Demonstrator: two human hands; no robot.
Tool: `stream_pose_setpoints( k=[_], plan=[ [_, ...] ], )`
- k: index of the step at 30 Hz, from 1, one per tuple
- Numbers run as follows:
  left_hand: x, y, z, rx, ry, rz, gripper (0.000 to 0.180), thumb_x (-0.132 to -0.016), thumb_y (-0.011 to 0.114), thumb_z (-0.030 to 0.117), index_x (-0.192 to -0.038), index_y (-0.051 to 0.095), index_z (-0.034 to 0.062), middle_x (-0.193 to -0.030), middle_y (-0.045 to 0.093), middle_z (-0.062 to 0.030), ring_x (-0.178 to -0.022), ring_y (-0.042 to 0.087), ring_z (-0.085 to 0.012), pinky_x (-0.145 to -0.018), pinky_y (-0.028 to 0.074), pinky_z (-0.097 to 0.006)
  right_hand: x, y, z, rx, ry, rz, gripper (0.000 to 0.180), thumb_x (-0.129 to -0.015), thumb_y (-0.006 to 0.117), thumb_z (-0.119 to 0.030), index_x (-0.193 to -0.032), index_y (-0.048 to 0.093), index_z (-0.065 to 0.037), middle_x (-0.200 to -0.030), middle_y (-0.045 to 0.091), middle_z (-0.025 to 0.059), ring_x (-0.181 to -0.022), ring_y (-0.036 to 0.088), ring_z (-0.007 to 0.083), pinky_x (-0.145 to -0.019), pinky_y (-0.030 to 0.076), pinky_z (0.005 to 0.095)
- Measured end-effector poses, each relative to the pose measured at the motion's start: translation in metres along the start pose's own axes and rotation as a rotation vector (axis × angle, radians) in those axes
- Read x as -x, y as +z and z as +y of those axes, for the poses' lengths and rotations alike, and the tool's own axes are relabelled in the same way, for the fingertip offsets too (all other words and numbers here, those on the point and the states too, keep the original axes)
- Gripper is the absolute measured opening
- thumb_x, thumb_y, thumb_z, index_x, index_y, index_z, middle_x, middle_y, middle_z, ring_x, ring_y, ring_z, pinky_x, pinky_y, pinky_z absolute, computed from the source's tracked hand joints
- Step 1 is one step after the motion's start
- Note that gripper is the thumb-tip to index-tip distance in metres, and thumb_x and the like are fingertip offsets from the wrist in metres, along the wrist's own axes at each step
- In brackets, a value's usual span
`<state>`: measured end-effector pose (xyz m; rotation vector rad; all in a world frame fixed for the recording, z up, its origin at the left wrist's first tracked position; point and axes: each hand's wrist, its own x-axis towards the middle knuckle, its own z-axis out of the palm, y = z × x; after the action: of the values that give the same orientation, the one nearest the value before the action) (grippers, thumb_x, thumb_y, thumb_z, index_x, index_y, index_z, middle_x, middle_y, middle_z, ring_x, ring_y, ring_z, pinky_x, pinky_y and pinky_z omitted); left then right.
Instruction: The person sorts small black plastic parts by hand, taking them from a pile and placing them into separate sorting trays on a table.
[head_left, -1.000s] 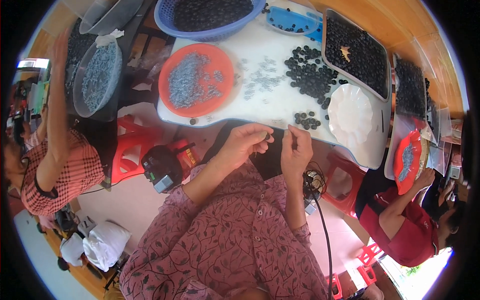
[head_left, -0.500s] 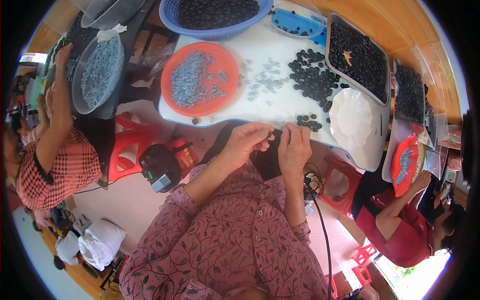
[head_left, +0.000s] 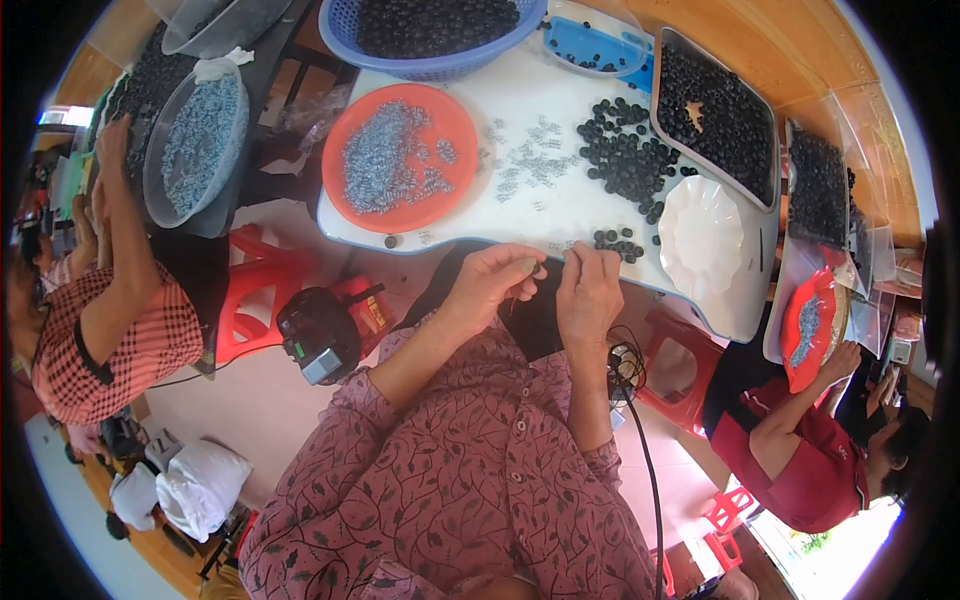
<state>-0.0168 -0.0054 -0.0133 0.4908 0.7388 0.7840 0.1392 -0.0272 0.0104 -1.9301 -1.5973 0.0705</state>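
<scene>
The left hand (head_left: 495, 278) pinches a small dark piece (head_left: 541, 270) between the thumb and fingers. The right hand (head_left: 588, 292) is positioned beside it, with thumb and fingertips drawn together; whether these fingertips grip a part cannot be told. The two hands are near each other but apart, with a narrow gap between the fingertips. Both hands, and the dark piece, are located at the near edge of the tabletop (head_left: 500, 215), about midway along it.

An orange-red plate (head_left: 455, 200) rests toward the left edge of the tabletop and carries a heap of small metal springs (head_left: 378, 165). Loose springs (head_left: 535, 155) lie scattered at the middle of the tabletop. To their right is a spread of round black pieces (head_left: 630, 150); a smaller black cluster (head_left: 620, 244) lies close to the near edge, just beside the right hand. A single black part (head_left: 391, 241) sits at the near left corner.

A white scalloped dish (head_left: 700, 235) rests toward the near right corner. A rectangular tray (head_left: 716, 165), filled with black pieces, lies along the right edge. A blue perforated basket (head_left: 430, 66), also holding black pieces, stands at the far left corner.
</scene>
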Motion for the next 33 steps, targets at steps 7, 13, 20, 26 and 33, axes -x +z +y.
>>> stream_pose_setpoints(
  k=[7,13,20,26,33],
  plan=[
    [0.000,0.001,0.001,0.005,0.000,0.011,0.023,-0.096,0.061,0.015,-0.113,0.065,0.0009,-0.095,0.068,-0.0065,-0.075,0.061,-0.0085,-0.069,0.052,-0.023,-0.001,0.002,0.001,0.024,-0.020,-0.009,0.011,-0.086,0.067,-0.008,-0.095,0.063,-0.004,-0.089,0.056,0.0118,-0.071,0.063,0.0320,-0.060,0.050,0.0411],
    [-0.002,0.003,0.000,0.020,0.000,0.010,0.023,-0.096,0.061,0.015,-0.114,0.065,0.0011,-0.096,0.068,-0.0063,-0.075,0.061,-0.0084,-0.070,0.052,-0.023,-0.001,-0.001,0.000,-0.019,-0.031,-0.018,0.010,-0.087,0.065,-0.006,-0.096,0.061,-0.004,-0.090,0.055,0.0133,-0.074,0.062,0.0334,-0.061,0.050,0.0414],
    [-0.004,0.001,-0.001,0.170,0.027,-0.062,0.023,-0.097,0.059,0.013,-0.116,0.064,0.0003,-0.097,0.066,-0.0057,-0.077,0.060,-0.0087,-0.071,0.051,-0.023,0.004,-0.028,-0.019,-0.305,-0.058,-0.128,0.011,-0.088,0.064,-0.004,-0.098,0.061,-0.003,-0.091,0.056,0.0141,-0.074,0.062,0.0325,-0.062,0.051,0.0405],
    [-0.001,0.007,0.000,0.119,0.034,-0.052,0.023,-0.097,0.059,0.013,-0.115,0.064,0.0001,-0.090,0.065,-0.0028,-0.076,0.059,-0.0081,-0.071,0.051,-0.022,0.008,-0.031,-0.021,-0.321,-0.096,-0.164,0.012,-0.087,0.065,-0.002,-0.098,0.061,-0.004,-0.091,0.055,0.0138,-0.074,0.062,0.0315,-0.061,0.051,0.0397],
    [0.004,0.007,0.004,-0.163,0.125,-0.056,0.021,-0.098,0.056,0.008,-0.114,0.066,-0.0007,-0.089,0.065,-0.0020,-0.077,0.059,-0.0061,-0.072,0.050,-0.020,0.005,-0.041,-0.023,-0.251,-0.135,-0.261,0.010,-0.087,0.065,-0.003,-0.097,0.061,-0.004,-0.090,0.054,0.0135,-0.073,0.062,0.0319,-0.060,0.050,0.0402]
  ],
)
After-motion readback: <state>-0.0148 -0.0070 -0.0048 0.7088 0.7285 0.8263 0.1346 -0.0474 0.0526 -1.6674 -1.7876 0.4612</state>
